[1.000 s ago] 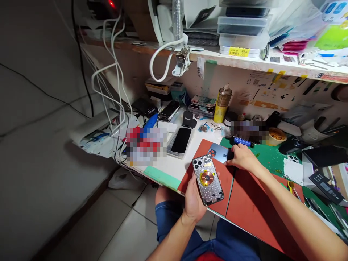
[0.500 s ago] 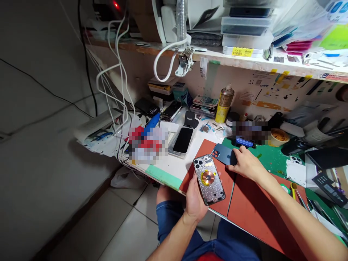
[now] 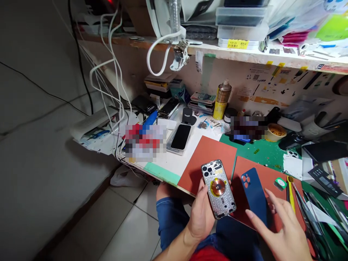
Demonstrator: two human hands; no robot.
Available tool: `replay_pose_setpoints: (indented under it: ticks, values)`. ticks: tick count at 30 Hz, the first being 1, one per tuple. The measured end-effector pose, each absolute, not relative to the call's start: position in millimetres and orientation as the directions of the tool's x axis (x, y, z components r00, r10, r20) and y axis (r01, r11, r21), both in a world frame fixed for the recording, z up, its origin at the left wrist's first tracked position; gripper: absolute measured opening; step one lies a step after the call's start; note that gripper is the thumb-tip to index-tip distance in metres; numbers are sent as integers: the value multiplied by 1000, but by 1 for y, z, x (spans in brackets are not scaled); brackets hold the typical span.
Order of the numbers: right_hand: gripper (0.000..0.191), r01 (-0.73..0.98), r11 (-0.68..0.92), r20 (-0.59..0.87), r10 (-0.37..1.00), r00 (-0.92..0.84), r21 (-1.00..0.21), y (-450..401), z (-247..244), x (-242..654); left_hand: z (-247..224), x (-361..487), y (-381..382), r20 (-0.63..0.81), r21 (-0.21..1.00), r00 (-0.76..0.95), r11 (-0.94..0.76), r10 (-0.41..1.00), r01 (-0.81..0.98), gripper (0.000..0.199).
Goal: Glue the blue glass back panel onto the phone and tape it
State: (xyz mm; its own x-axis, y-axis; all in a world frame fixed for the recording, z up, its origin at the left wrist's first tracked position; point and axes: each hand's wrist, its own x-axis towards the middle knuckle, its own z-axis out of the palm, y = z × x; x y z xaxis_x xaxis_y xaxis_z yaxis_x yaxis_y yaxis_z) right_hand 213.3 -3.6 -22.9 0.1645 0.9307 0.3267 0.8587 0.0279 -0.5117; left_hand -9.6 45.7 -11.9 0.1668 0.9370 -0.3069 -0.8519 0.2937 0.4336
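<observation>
My left hand (image 3: 202,214) holds an opened phone (image 3: 221,192) from below and the side. Its bare silvery back faces up, with a copper charging coil ringed in yellow and camera lenses at the top left. To the right is a blue phone back panel (image 3: 254,192) with camera holes at its upper end, tilted over the red mat. My right hand (image 3: 282,221) spans the panel's lower part, thumb at its left edge and fingers at its right. Part of the panel's lower end is hidden by that hand.
Red mats (image 3: 209,159) lie over a green mat (image 3: 261,148). A dark-screened phone (image 3: 181,137) rests in a clear tray. Tweezers and a yellow-handled brush (image 3: 290,192) lie at the right. A spray can (image 3: 222,99) stands at the back, below a loaded shelf (image 3: 244,54).
My right hand has brought the blue back panel from the upper edge of the left red mat rightward and nearer. The opened phone in my left hand has shifted slightly right and down.
</observation>
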Motion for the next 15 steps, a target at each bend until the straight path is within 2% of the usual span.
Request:
replay_pose_setpoints:
  ticks: [4,10,15]
  values:
    - [66,828,118,376,919,118,-548,-21,-8,170,-8,3,30,-319,479,131,279,939,-832,52]
    - [70,837,111,452,875,174,-536,-21,-8,133,-17,12,15,-340,557,51,245,939,-793,48]
    - [68,857,114,471,867,160,-502,-17,-4,122,-22,13,6,-327,606,77,271,942,-747,57]
